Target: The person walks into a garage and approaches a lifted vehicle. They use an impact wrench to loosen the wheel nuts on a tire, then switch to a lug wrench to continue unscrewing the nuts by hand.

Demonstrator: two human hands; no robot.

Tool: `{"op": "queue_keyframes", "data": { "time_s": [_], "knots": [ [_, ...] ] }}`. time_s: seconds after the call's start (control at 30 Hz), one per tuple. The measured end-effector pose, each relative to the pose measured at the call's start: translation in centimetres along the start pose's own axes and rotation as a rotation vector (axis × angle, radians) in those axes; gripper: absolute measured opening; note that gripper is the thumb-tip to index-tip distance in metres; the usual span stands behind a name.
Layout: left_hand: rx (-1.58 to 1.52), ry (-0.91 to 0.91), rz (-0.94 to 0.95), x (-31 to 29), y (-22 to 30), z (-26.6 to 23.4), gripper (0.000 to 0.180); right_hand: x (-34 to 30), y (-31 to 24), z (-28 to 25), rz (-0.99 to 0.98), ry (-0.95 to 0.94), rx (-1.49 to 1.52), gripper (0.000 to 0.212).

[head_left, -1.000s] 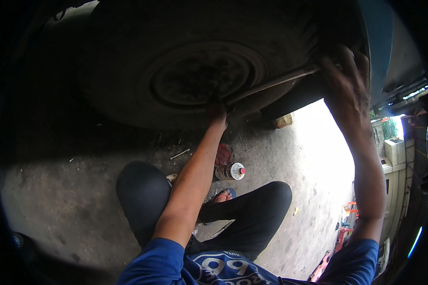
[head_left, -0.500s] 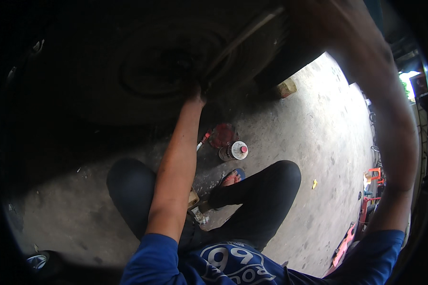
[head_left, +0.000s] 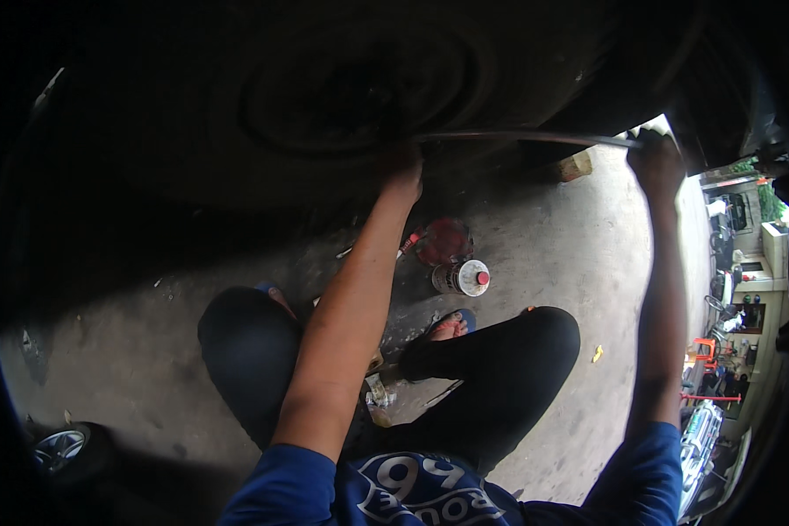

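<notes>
My right hand (head_left: 657, 162), at the upper right, is closed around the far end of a long, thin metal bar (head_left: 526, 137). The bar lies nearly level, running left into shadow towards a dark round disc-like part (head_left: 359, 83) with ringed edges. At the bar's left end is my left hand (head_left: 401, 168), close under the middle of that part. Deep shade hides its fingers, so their grip does not show. What the bar's left end meets is also too dark to make out.
On the concrete floor stand a white bottle with a red cap (head_left: 472, 278), a red round dish (head_left: 445, 241) and a red-handled brush (head_left: 409, 243). A block (head_left: 575, 167) sits further off. A wheel (head_left: 61, 449) lies at the lower left. My bent knees are below.
My right hand has swung down and outward with the bar, which has turned from a steep slant to nearly level. My left hand appears slightly further right in the view.
</notes>
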State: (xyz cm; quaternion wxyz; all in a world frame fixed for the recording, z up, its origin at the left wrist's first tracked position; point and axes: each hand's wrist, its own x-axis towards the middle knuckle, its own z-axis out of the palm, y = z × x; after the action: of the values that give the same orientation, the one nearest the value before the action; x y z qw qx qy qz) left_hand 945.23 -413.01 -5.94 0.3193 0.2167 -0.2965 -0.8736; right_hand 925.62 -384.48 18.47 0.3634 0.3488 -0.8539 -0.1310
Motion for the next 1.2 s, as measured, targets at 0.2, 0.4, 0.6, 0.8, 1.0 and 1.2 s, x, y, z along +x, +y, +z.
{"op": "queue_keyframes", "data": {
  "time_s": [0.2,0.4,0.6,0.8,1.0,1.2],
  "knots": [
    [0.71,0.08,0.539,-0.2,0.9,0.2,0.053,-17.6,-11.6,20.0,-0.133,-0.751,0.353,0.041],
    [0.767,0.137,0.404,-1.0,0.9,0.7,0.044,-15.3,-8.4,15.3,0.157,-1.072,0.689,0.035],
    [0.057,0.055,-0.052,-1.1,1.7,0.4,0.043,-7.4,-3.7,-6.1,0.187,-0.738,0.603,0.037],
    [-0.264,-0.101,-0.18,-2.0,4.1,1.3,0.035,2.6,-5.9,-23.1,-0.144,-0.144,0.53,0.031],
    [-0.166,-0.121,0.051,1.2,0.1,-0.6,0.033,10.2,-15.5,-26.3,-0.929,0.316,0.774,0.024],
    [0.052,-0.269,0.311,4.9,-2.7,-1.8,0.039,9.4,-32.8,-25.3,-1.031,0.418,1.524,0.029]
  ]
}}
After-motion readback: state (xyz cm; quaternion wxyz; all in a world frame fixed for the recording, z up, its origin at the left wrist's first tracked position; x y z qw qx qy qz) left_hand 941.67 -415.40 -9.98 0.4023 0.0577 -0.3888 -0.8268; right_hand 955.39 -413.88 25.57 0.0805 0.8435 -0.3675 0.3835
